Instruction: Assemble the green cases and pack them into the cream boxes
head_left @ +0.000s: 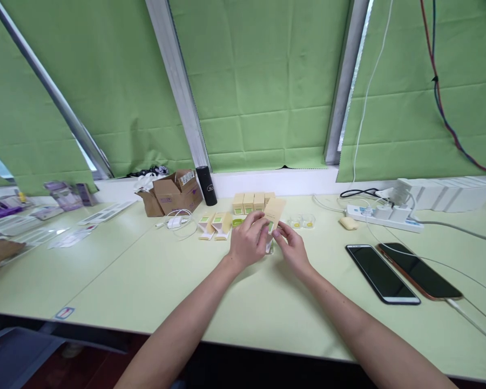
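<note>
A small tan paper box [276, 207] with a green patch is held up above the table between my hands, its upper panel standing upright. My left hand [249, 237] has its fingers wrapped round the box's left side. From the right, my right hand [292, 246] pinches the lower edge with thumb and fingers. Just left of my left hand, two open tan boxes [221, 224] stand side by side, beside a green piece [238, 222]. Behind my hands is a row of several tan boxes [248, 202]. Small clear cups [308, 221] with yellow inside sit to the right.
Two phones [383, 274] lie at the right, cables trailing across them. Behind them is a white power strip [383, 214] with chargers, near a small beige case [348, 223]. A cardboard box [176, 193] and black bottle [206, 185] stand back left. Another person's hand [2, 251] is far left.
</note>
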